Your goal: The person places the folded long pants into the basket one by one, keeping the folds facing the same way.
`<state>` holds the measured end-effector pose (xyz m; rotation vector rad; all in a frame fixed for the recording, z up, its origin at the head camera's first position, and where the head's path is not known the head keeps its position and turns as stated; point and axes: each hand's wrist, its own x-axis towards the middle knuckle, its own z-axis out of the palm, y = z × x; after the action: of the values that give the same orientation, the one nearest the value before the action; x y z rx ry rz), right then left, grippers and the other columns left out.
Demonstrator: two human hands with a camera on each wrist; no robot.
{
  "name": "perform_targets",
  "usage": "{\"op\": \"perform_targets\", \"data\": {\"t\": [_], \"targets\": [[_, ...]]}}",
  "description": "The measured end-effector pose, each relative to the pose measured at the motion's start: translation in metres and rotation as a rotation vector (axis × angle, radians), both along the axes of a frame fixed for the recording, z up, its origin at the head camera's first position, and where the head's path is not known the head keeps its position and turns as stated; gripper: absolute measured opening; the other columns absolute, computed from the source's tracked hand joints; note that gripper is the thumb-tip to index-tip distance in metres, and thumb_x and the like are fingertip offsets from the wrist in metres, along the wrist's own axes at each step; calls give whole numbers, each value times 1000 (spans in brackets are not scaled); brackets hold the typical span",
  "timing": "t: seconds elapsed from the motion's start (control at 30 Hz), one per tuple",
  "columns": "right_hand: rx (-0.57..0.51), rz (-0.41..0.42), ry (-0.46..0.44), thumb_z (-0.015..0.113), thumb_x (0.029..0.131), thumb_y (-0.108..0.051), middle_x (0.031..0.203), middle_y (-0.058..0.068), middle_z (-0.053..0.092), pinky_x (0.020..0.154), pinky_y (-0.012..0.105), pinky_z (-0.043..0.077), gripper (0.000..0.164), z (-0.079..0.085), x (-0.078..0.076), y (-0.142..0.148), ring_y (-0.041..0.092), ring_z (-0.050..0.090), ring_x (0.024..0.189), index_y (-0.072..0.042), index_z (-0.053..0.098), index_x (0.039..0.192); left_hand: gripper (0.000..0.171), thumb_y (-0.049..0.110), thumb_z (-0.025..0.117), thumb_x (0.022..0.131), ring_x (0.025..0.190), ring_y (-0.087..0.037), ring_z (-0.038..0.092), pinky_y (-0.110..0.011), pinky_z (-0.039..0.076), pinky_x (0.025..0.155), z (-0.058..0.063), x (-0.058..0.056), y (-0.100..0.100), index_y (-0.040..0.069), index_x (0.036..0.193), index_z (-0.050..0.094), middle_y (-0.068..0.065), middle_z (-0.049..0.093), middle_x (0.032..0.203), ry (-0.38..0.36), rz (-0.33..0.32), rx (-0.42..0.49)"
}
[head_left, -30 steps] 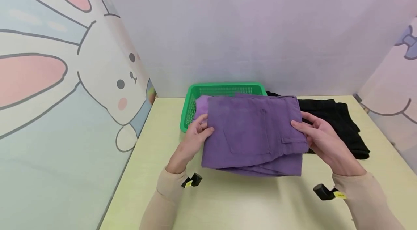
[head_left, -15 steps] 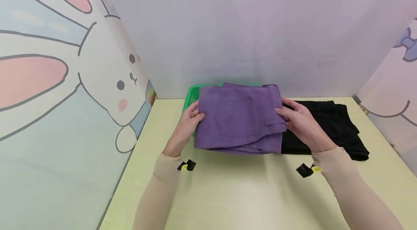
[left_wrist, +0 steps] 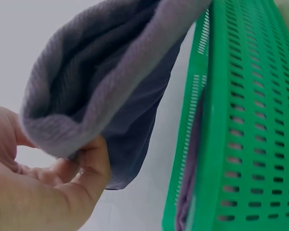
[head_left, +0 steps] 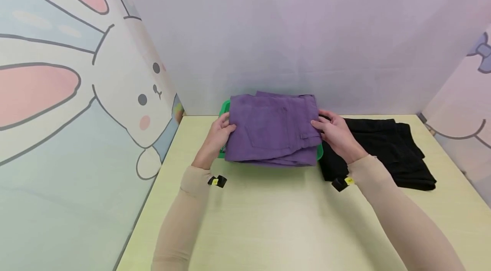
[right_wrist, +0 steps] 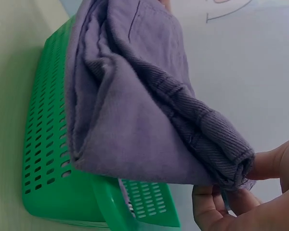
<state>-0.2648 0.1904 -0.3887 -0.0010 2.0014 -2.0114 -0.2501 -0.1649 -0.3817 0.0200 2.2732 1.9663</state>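
Folded purple trousers (head_left: pixel 268 130), with a back pocket and a belt loop showing, are held level between both hands over a green plastic basket (right_wrist: pixel 53 159). My left hand (head_left: pixel 218 136) pinches their left edge, thumb on top and fingers beneath. The waistband end at the right is gripped by my right hand (head_left: pixel 335 132) in the same way. In the left wrist view, the trousers' folded edge (left_wrist: pixel 120 72) hangs above and beside the basket rim. Purple cloth (left_wrist: pixel 187 187) lies inside the basket, seen past its rim. Most of the basket is hidden under the trousers in the head view.
Folded black garments (head_left: pixel 387 156) lie on the pale table (head_left: pixel 268 220) to the right of the basket, partly behind the right hand. A plain wall (head_left: pixel 287 41) rises at the table's back edge, and a rabbit-printed wall (head_left: pixel 126 92) stands along the left.
Both hands have carried the purple trousers away from me and to the left, from in front of the basket to over it. The grip on each side stays the same.
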Motion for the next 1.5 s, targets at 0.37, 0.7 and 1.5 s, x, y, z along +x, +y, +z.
{"op": "perform_targets", "data": {"t": [0.37,0.7,1.5], "targets": [[138,-82,42,56,111,-18,176,18,23,128,48,37,72,-21,-27,-12,34,32,161,-10,18,172,58,7,47,111,149,-38,50,-53,41,125,-15,-22,-8,5,167,31,-23,49,163,-26,18,-61],[382,-132,155,57,111,-15,165,24,46,120,57,45,55,-37,-37,-25,41,49,150,-6,40,162,57,8,47,111,148,-40,51,-53,44,122,-40,-29,-15,0,165,32,-26,47,163,-37,7,-170],[730,-212,446,60,109,-16,143,27,66,99,59,58,34,-58,-31,-47,43,67,127,-5,57,141,53,9,48,111,145,-41,53,-56,46,120,-54,-42,-14,4,163,39,-27,53,157,136,12,-433]]}}
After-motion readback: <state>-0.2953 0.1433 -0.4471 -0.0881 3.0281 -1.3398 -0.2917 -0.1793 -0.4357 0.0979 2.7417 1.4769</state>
